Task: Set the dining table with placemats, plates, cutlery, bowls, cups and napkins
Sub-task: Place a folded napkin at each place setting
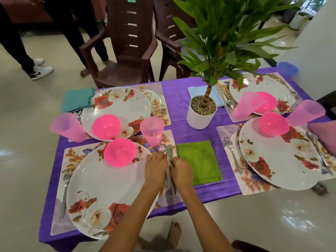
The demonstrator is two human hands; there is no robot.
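Note:
On the near placemat [60, 213] lies a large floral plate [101, 195] with a pink bowl [119, 152] on its far rim and a fork [65, 188] at its left. My left hand [156, 168] rests on the spoon [164, 148] at the plate's right. My right hand [181, 170] lies beside it over the knife [170, 151]; whether the fingers grip it is hidden. A pink cup [152, 130] stands just beyond the cutlery. A green napkin [199, 161] lies right of my right hand.
Three more settings with floral plates, pink bowls and pink cups fill the purple table [180, 99]. A potted plant [201, 111] stands mid-table. Brown chairs [125, 51] stand at the far side, and a person's legs [21, 51] are at far left.

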